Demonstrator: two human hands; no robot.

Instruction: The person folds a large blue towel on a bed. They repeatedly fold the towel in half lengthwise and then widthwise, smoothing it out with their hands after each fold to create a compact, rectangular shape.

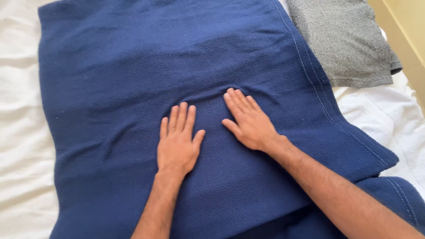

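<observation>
One dark navy-blue fleece blanket [133, 79] lies spread over a white bedsheet [20, 146], and it covers most of the view; its stitched hem runs down the right side from the top edge toward the lower right corner, where a second layer of the same blue fabric shows underneath, so the blanket appears folded there. One heathered grey knit garment [345, 40] lies at the upper right, just beside the blanket's hem and partly resting on one white textured towel or cover [389, 119]. A strip of pale yellow wall or bed frame [409, 26] shows at the far right edge. Two bare hands are in view, both belonging to the person wearing the camera, and both lie palm down on the middle of the blanket. The left hand [178, 144] rests flat with its four fingers straight and held close together, the thumb spread out to the side; it grips nothing and only presses on the fleece. The right hand [250, 121] lies just beside it, apart by a narrow gap, angled toward the upper left, its fingers likewise straight and together, thumb splayed, flat against the fabric without holding it. A shallow crease in the blanket runs past the fingertips of both hands.
</observation>
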